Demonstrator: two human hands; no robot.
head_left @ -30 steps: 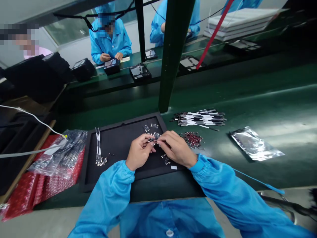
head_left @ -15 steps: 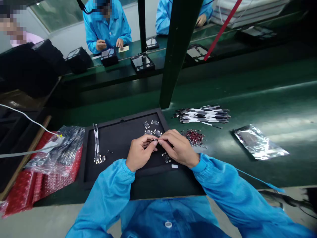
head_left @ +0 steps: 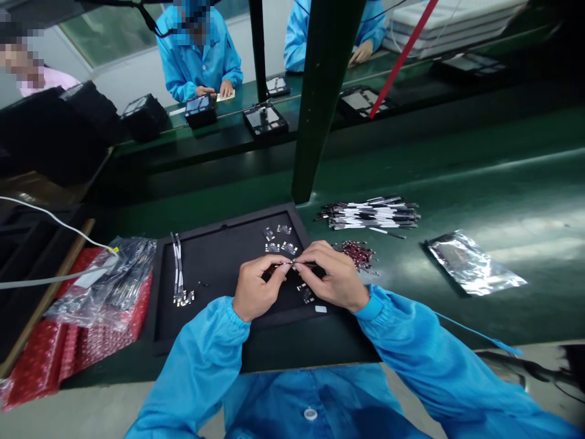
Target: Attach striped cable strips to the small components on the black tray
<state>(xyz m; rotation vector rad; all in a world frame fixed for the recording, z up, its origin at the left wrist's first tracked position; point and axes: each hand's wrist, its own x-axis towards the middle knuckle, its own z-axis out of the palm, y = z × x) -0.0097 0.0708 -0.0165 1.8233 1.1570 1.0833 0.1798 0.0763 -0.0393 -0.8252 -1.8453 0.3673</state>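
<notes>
My left hand (head_left: 256, 288) and my right hand (head_left: 329, 277) meet over a black foam tray (head_left: 219, 259), fingertips pinched together on a small thin part (head_left: 287, 264) held between them. Both hands are closed in a pinch. Several tiny metal-and-black parts (head_left: 278, 239) lie on the tray just beyond the fingers, and a few more (head_left: 305, 292) lie under my right hand. Two long flat strips (head_left: 178, 268) lie on the tray's left side. Both sleeves are bright blue.
A pile of small red parts (head_left: 357, 252) and a bundle of black-and-white strips (head_left: 372, 214) lie right of the tray. A silver foil bag (head_left: 473, 263) lies further right. Red and clear bags (head_left: 86, 305) sit left. A dark post (head_left: 320, 97) rises behind; other people work opposite.
The hands stay pinched together over the tray; the fingers shifted slightly on the small part. The view tilted a little.
</notes>
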